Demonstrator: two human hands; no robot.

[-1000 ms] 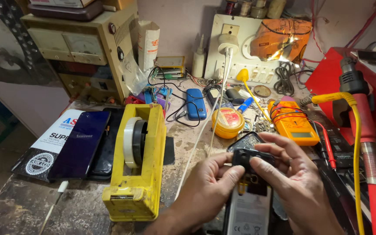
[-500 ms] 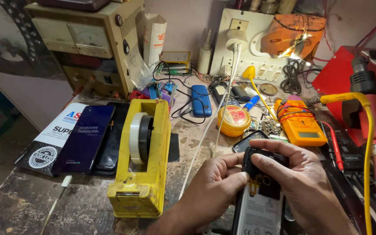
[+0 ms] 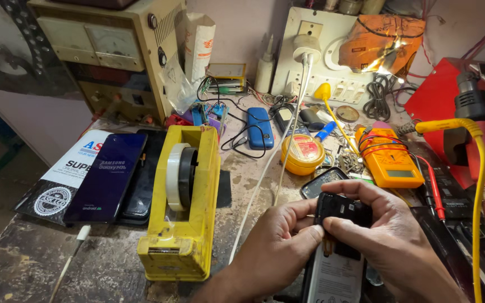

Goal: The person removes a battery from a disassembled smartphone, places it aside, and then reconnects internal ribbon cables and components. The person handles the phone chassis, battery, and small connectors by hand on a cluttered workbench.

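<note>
Black part (image 3: 342, 210), small, boxy, glossy.

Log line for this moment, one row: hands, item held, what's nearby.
left hand: grips small black part | right hand: grips same part | below: white phone back | nearby: yellow tape dispenser, orange multimeter

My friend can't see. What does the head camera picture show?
Two hands, left hand and right hand, hold a small black device above a cluttered workbench. A yellow tape dispenser stands to their left, an orange multimeter behind.
</note>
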